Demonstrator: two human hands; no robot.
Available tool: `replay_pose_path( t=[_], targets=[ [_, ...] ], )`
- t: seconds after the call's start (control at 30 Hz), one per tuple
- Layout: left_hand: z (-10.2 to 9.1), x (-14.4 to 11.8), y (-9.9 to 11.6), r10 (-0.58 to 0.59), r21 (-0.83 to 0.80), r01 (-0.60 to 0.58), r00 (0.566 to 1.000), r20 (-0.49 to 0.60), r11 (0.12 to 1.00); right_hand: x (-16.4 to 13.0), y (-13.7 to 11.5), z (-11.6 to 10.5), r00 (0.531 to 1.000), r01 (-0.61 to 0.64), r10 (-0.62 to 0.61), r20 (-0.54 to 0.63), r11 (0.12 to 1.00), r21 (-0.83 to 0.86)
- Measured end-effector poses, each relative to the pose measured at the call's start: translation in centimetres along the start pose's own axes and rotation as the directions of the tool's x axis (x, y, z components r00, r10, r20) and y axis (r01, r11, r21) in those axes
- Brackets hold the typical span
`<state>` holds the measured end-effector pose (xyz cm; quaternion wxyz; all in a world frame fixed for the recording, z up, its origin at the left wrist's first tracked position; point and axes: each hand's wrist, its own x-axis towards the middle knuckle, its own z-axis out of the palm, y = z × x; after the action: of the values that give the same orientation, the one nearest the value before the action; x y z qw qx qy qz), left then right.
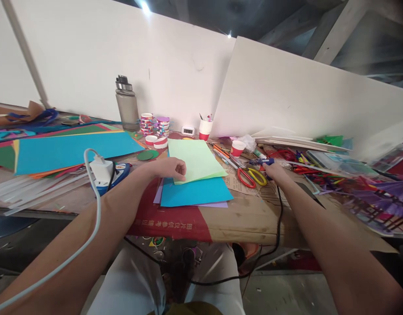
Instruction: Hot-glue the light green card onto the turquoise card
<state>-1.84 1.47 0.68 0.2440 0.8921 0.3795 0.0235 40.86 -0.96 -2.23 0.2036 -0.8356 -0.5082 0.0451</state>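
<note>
Pinching one light green sheet point(195, 158) with our left hand point(170, 168), our right hand point(276, 171) grips one blue glue gun point(262, 162); one pair of scissors point(252, 176) beside.

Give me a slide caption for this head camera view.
Left hand pinching a pale green paper sheet while right hand grips a blue glue gun beside red-and-yellow scissors.

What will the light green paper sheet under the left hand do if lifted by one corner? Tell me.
The light green paper sheet looks thin, so it would probably flop and weigh little. Lying loose on the blue sheet, it may slide where the left hand presses.
</note>
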Motion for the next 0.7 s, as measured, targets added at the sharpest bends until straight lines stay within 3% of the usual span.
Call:
replay_pose_path(
  t=[0.17,0.27,0.37,0.43,0.5,0.6,0.7],
  targets=[
    [0.0,-0.1,0.3,0.014,0.064,-0.012,0.999,-0.031,0.998,-0.6,-0.1,-0.5,1.000,-0.009,0.006,-0.021,0.988,-0.152],
    [0.1,-0.1,0.5,0.078,0.122,-0.071,0.995,-0.056,0.990,-2.0,-1.7,-0.9,0.978,0.139,-0.170,-0.122,0.964,-0.226],
    [0.2,-0.1,0.6,0.199,0.141,-0.192,0.979,-0.042,0.971,-4.4,-5.4,-0.6,0.860,0.476,-0.492,-0.133,0.869,-0.137],
    [0.4,-0.1,0.5,0.272,0.112,-0.269,0.962,-0.015,0.957,-6.4,-8.4,0.1,0.708,0.704,-0.703,-0.069,0.710,-0.005],
    [0.6,-0.1,0.5,0.312,0.083,-0.313,0.950,0.025,0.946,-8.4,-11.2,1.0,0.565,0.819,-0.823,0.056,0.568,0.083],
    [0.9,-0.1,0.6,0.313,0.082,-0.318,0.948,0.066,0.945,-11.0,-13.7,2.4,0.481,0.843,-0.838,0.257,0.523,0.129],
    [0.9,-0.3,1.0,0.262,0.095,-0.269,0.962,0.083,0.958,-12.2,-14.1,3.3,0.448,0.827,-0.778,0.440,0.547,0.126]
  ],
)
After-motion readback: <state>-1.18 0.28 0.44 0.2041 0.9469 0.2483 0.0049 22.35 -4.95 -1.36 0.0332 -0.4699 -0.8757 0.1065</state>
